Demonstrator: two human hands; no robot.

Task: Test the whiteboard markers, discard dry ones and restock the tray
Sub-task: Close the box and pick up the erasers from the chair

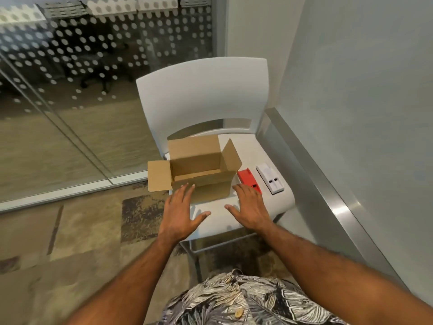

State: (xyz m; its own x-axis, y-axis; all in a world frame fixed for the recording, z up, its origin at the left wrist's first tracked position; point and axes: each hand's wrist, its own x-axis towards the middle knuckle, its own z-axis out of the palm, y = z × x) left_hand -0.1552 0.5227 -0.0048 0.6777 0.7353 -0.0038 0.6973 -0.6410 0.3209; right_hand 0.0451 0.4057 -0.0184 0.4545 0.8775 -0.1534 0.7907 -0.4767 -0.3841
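I'm hovering my left hand (179, 211) and right hand (250, 207), both spread and empty, at the open cardboard box (199, 171) on the white chair (203, 95). No markers showing; I'm judging setup, next gripping the box sides.

Open box (199, 170) on chair seat (234, 219), toward left and back. Two flat cases right of box: nearer case (248, 180) just beside box, farther case (269, 179) at seat's right edge. Left hand (179, 213) and right hand (250, 207) before box, over seat front. Wall right of chair; glass partition (70, 90) behind left.
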